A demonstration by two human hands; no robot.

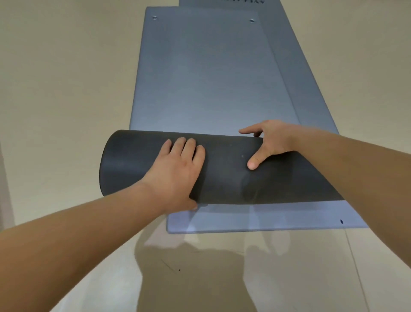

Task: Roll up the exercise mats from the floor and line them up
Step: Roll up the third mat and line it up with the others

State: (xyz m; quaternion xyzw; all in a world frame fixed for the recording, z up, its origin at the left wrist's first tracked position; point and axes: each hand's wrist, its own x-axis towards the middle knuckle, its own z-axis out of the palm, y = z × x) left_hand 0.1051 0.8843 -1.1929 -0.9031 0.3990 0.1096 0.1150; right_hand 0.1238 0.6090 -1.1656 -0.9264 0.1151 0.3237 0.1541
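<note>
Two grey-blue exercise mats lie stacked on a beige floor [55, 89], running lengthwise away from the cam. The top mat [211, 78] is partly rolled from the near end. The roll [226, 182] is a fat cylinder w/ the dark charcoal underside facing out. It sits across the mat's width at mid frame, and the rest of the mat is flat beyond it. Two small eyelets [154, 17] sit near the far corners of the flat part.

The lower mat [266, 219] is offset to the R. It shows as a strip along the R side of the top mat and as a pale band nearer the cam, below the roll. Some print [244, 1] at its far end is too blurry to read.

The left hand [178, 169] lies palm down on the L-centre of the roll. Its fingers are fairly straight and together over the curve, and the thumb is at the roll's near lower edge. It's pressing, not clenched.

The right hand [271, 142] straddles the top of the roll toward the R. Its thumb presses the near face and the index reaches along the far side. The other fingers are curled behind the crest, so it grips the roll. Both forearms are bare.
</note>
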